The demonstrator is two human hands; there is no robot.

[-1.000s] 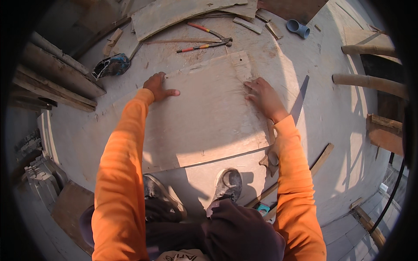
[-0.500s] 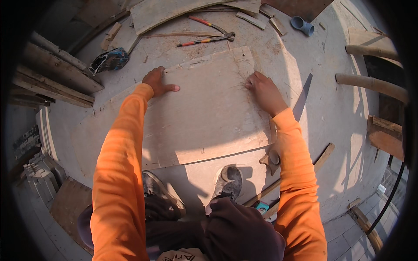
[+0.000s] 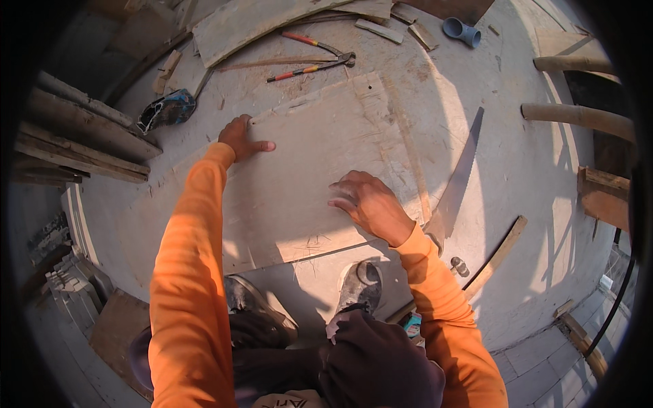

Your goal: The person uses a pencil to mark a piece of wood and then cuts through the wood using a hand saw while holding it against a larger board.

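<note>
A pale plywood board point(image 3: 309, 163) lies on the concrete in front of my shoes. My left hand point(image 3: 243, 139) grips its far left edge, thumb flat on top and fingers over the edge. Above the board's near right part is my right hand point(image 3: 373, 204), fingers loosely bent and apart from the thumb, with nothing visible between them. Thin wood splinters point(image 3: 314, 245) are scattered near the board's front edge. To the right of the board lies a handsaw point(image 3: 461, 170), its handle end partly hidden by my right sleeve.
Beyond the board lie long-handled pincers point(image 3: 320, 64) and a plank point(image 3: 255, 24). A grey pipe elbow point(image 3: 462, 32) sits at the far right. Stacked timber point(image 3: 88, 119) stands left, bamboo poles point(image 3: 578, 117) right. A wood strip point(image 3: 496, 258) lies near my right forearm.
My right hand has left the board's right edge, moving toward me and leftward, and its fingers have loosened. Splinters now show near the front edge. My left hand stays at the board.
</note>
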